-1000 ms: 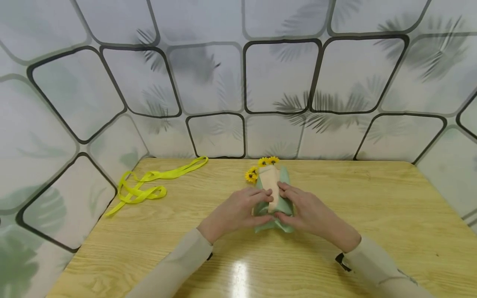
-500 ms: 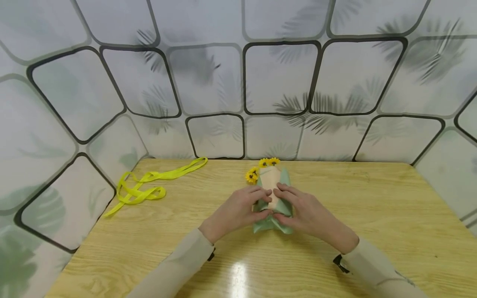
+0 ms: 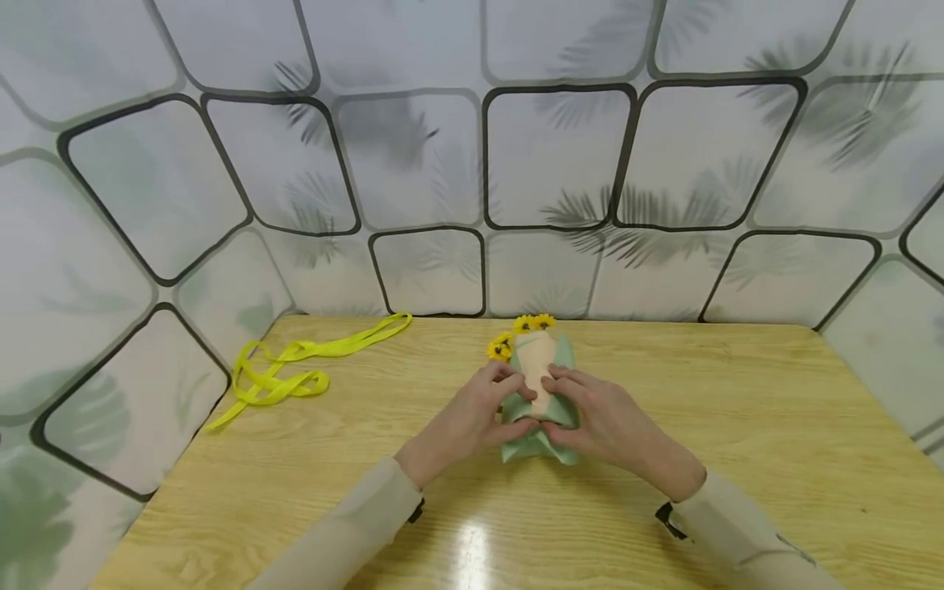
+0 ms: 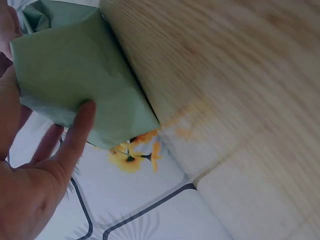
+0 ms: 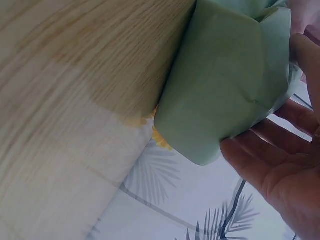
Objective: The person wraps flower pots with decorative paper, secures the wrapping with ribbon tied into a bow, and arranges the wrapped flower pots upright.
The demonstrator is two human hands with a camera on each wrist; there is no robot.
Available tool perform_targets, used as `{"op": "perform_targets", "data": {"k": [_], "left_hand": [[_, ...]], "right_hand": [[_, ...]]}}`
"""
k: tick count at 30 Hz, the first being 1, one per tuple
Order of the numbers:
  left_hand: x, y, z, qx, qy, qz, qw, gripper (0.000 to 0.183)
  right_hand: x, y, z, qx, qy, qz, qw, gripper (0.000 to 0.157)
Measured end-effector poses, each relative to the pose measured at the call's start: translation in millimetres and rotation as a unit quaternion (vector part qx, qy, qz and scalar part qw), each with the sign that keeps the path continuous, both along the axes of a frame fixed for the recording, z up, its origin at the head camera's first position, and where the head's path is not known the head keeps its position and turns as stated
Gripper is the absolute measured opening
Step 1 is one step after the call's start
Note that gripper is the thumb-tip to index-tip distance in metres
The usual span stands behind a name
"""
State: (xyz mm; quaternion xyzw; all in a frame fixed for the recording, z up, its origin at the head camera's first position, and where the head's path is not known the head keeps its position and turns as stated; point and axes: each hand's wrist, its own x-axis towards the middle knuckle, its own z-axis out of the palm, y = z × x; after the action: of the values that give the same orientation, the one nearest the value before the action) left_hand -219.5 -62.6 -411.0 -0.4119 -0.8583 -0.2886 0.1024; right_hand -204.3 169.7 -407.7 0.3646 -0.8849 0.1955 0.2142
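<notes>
A small bouquet lies on the table, wrapped in green paper (image 3: 565,352) with a peach inner side (image 3: 534,354) showing along the middle. Yellow flowers (image 3: 500,348) stick out at its far end. From the left, my left hand (image 3: 479,410) grips the wrap, with curled fingers over the top and the thumb near the gathered lower end. My right hand (image 3: 608,418) holds the opposite side the same way, its thumb close to the other thumb. In the left wrist view a finger lies along the green side (image 4: 65,65); in the right wrist view fingertips touch the paper edge (image 5: 215,90).
A loose yellow ribbon (image 3: 335,347) lies in loops at the back left of the wooden table (image 3: 737,393). Behind the table hangs a patterned pale cloth (image 3: 556,156), which also covers the left and right sides.
Both hands stay on the bouquet. The left fingers have lifted and bent slightly more over the paper, and the left thumb has drawn back a little from the middle.
</notes>
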Motion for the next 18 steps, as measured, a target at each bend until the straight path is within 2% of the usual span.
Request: {"op": "perform_targets", "data": {"k": [5,11,18], "left_hand": [[-1.8,-0.6,-0.3,0.011,-0.004,-0.016,0.9998,0.02],[0.4,-1.5,-0.2,0.027,-0.045,-0.02,0.9984,0.02],[2.9,-2.0,0.6,0.044,-0.067,-0.037,0.9961,0.023]], "right_hand": [[0.7,-0.6,0.9,0.0,-0.008,-0.008,1.0,0.046],[3.8,-2.6,0.0,-0.027,-0.038,-0.004,0.999,0.046],[9.7,-0.8,0.7,-0.039,-0.017,0.0,0.999,0.045]]}}
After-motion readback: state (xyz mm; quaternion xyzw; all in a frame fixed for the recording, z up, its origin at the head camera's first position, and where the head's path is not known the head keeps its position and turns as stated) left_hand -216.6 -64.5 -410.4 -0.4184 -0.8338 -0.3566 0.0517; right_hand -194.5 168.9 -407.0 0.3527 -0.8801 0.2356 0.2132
